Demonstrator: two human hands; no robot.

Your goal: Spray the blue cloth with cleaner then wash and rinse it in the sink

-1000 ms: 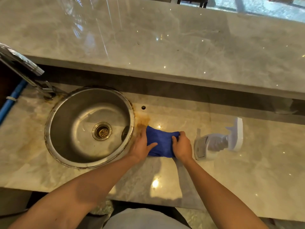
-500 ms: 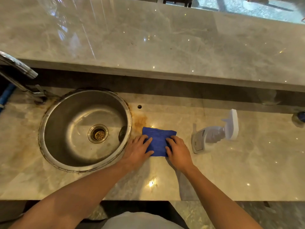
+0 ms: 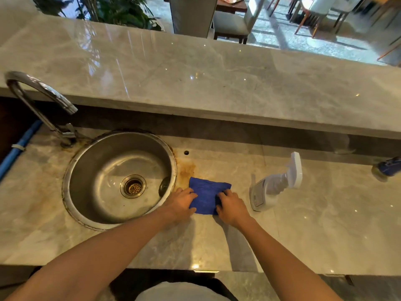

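Both hands on blue cloth (image 3: 206,193).

Round sink (image 3: 78,170) set into the lower counter (image 3: 325,224); faucet (image 3: 41,98) behind it to the left, drain (image 3: 132,186) at its centre. Cloth (image 3: 207,195) flat on the counter just right of the sink, left hand (image 3: 181,203) and right hand (image 3: 231,206) on its near edge. Spray bottle (image 3: 275,185) right of the cloth. Raised counter (image 3: 195,79) behind.
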